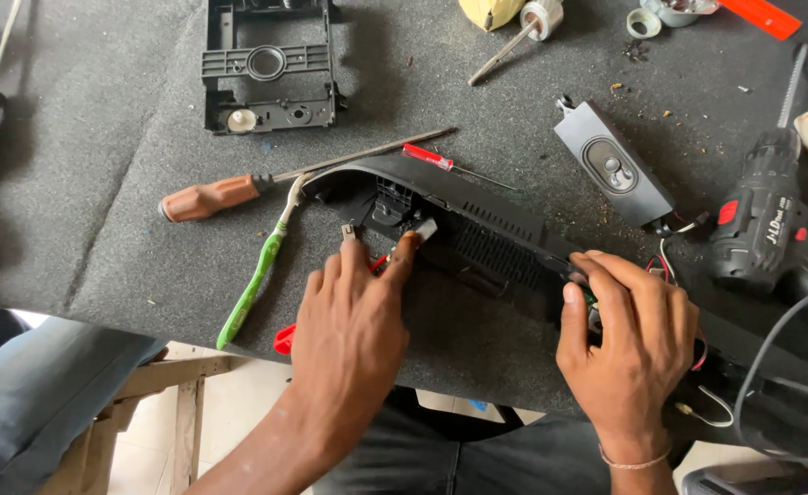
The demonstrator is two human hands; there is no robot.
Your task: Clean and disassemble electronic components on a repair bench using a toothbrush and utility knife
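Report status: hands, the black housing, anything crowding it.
Left hand pinching a small white connector inside black housing. Right hand steadying housing edge. Green toothbrush, orange-handled screwdriver alongside.

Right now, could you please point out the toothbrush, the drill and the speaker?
Toothbrush (255, 280), head view, green handle.
Drill (760, 229), head view, black body.
Speaker (611, 170), head view, round cone.

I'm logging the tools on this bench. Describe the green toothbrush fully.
The green toothbrush looks like plastic, with a green handle that turns pale at the neck and head. It lies flat on the dark felt mat, running diagonally. Its head rests against the black plastic casing, by the orange-handled screwdriver. The left hand is near it, not touching.
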